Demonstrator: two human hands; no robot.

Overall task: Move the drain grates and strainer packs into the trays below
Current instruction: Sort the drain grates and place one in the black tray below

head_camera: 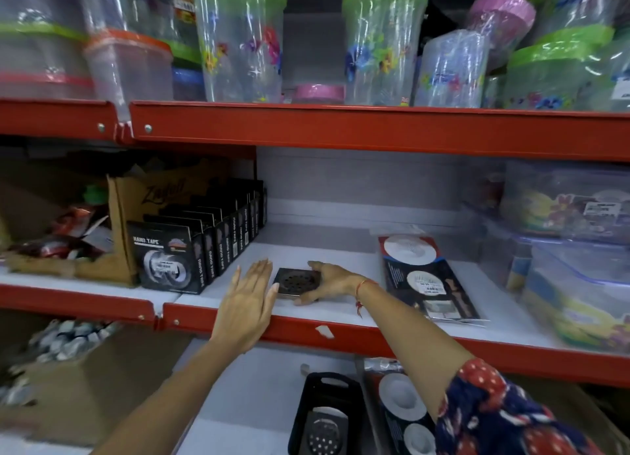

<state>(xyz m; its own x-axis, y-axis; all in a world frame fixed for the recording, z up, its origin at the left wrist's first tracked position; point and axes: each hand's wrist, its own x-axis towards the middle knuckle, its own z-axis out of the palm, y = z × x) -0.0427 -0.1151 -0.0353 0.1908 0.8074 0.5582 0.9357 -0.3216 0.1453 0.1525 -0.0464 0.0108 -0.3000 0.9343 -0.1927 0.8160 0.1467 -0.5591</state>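
White shelf (341, 250) with red metal edge. Right hand (332, 280) grips square perforated steel drain grate (297, 281). Left hand (247, 304) flat, open, empty, just left of it.

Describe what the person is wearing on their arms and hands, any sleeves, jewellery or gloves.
Both hands are bare, with no gloves or rings visible. The left hand and its forearm are uncovered right to the frame edge. The right hand has a thin red thread bracelet tied at the wrist with a loose end hanging down. Higher up that arm is a navy fabric sleeve with red and white floral print.
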